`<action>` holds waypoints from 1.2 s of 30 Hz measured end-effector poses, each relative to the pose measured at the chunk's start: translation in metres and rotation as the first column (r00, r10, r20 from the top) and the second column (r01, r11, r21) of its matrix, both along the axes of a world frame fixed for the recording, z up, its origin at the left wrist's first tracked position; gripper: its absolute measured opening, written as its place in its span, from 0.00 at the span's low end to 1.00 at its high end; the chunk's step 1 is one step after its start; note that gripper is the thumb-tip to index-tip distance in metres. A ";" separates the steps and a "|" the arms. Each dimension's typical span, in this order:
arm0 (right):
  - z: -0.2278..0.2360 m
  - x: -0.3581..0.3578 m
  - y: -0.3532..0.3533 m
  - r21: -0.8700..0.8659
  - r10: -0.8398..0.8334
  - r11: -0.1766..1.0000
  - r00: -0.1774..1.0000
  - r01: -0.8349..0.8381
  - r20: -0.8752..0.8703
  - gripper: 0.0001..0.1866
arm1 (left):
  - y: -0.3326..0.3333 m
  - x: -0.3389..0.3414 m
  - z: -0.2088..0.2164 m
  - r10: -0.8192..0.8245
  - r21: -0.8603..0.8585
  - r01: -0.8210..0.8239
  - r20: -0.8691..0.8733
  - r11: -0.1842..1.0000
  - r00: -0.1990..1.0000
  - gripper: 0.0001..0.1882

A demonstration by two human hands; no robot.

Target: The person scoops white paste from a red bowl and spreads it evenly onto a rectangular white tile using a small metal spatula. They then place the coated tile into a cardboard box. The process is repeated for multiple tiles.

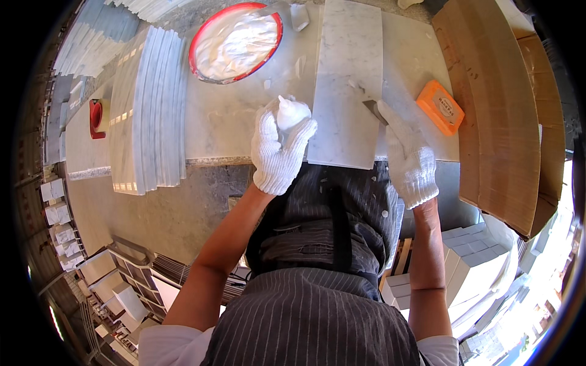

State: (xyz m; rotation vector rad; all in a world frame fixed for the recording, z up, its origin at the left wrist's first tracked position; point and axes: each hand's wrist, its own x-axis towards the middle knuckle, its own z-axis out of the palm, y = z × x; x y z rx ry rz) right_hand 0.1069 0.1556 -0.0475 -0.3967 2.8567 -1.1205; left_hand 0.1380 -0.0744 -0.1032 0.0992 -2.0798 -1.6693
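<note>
My left hand (282, 143), in a white knit glove, is cupped around a lump of white paste (293, 114) with a small peak on top. The gloved right hand (408, 152) grips a putty knife (373, 111), whose dark blade points up and left over a long pale grey-veined marble slab (349, 79). That slab lies lengthwise on the worktable (226, 131), its near end reaching the table's front edge. Beyond my left hand sits a red-rimmed basin (194, 52) full of the same white paste. The putty knife's handle is hidden in my glove.
Several marble strips (149, 110) are stacked at the left, near a red tape roll (96, 119). An orange block (441, 108) lies right of the slab, beside a tall cardboard box (497, 110). A small stone piece (299, 17) is by the basin.
</note>
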 end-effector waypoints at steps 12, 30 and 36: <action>0.014 -0.023 -0.014 -0.078 0.027 0.996 0.998 -0.031 -0.053 0.17 | 0.001 0.003 0.006 -0.010 0.025 0.008 0.096 1.000 0.995 0.22; 0.011 -0.032 -0.022 0.096 0.052 0.994 0.997 -0.046 -0.062 0.16 | 0.002 0.002 0.009 -0.004 -0.019 0.005 0.084 1.000 0.996 0.23; 0.014 -0.037 -0.017 -0.039 0.060 0.997 0.998 -0.061 -0.036 0.16 | -0.002 0.002 -0.003 0.017 -0.068 -0.014 0.044 0.998 0.999 0.23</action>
